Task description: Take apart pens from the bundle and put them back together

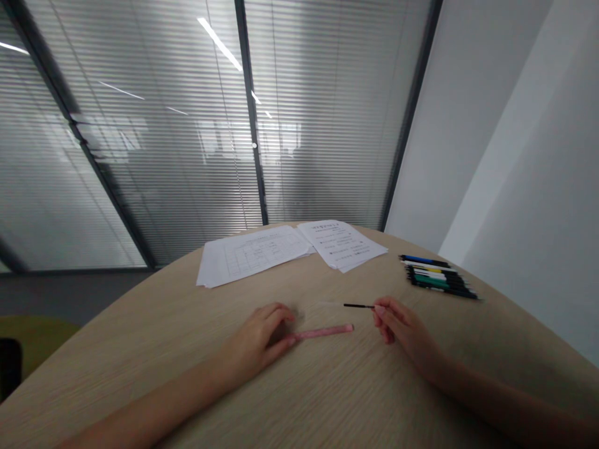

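Note:
My left hand (259, 340) rests on the wooden table (187, 349), its fingers curled, pinching the left end of a pink pen barrel (322, 331) that lies flat on the table. My right hand (397, 324) is a little to the right, its fingertips pinched on a thin pen refill (349, 305), black near the fingers and clear toward its left tip. The refill points left, held just above the table and behind the pink barrel, apart from it.
Two stacks of printed paper lie farther back, one at centre left (255, 254) and one at centre right (344, 244). A row of several pens (440, 276) lies at the right. Glass walls with blinds stand behind the table's rounded far edge.

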Demonstrator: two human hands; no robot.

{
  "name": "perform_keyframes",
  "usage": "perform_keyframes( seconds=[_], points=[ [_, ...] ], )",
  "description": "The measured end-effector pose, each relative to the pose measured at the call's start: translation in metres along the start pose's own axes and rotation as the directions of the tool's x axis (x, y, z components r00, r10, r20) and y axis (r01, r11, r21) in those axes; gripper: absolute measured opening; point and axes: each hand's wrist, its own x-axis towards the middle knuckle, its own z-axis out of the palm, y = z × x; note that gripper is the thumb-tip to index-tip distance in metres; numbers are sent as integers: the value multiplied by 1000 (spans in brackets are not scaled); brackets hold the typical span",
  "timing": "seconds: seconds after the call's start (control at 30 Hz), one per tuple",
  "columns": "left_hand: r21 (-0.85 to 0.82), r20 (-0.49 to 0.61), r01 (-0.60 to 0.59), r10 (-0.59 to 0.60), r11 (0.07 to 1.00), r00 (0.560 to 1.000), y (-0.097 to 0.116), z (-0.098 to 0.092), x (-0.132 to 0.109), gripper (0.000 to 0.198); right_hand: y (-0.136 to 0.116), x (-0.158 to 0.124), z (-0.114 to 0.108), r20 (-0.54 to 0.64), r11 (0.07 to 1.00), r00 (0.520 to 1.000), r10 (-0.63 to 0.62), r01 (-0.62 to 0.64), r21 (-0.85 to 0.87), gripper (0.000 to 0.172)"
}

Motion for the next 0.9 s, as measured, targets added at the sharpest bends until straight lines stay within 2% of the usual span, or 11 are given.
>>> perform_keyframes(
  seconds=[0.13, 0.23, 0.37, 0.57, 0.9],
  points=[
    [45, -62, -28, 30, 999, 998, 1, 3, -3, 25, -5, -4, 1, 65, 997, 998, -27, 31, -65, 21],
    [96, -84, -132, 141, 987, 987, 2, 4, -3, 25, -11, -7, 1, 112, 990, 991, -73, 85, -109, 20],
    [200, -42, -260, 273, 945, 961, 2, 6, -4, 19, -12, -8, 1, 176, 978, 977, -123, 149, -144, 20],
    [317, 8, -296, 310, 901, 951, 4, 8, -4, 18, -6, -5, 0, 248, 933, 943, -222, 279, -226, 20],
    [396, 20, -322, 342, 860, 939, 4, 9, -4, 23, -13, -6, -1, 317, 868, 893, -319, 409, -282, 21]
  ],
)
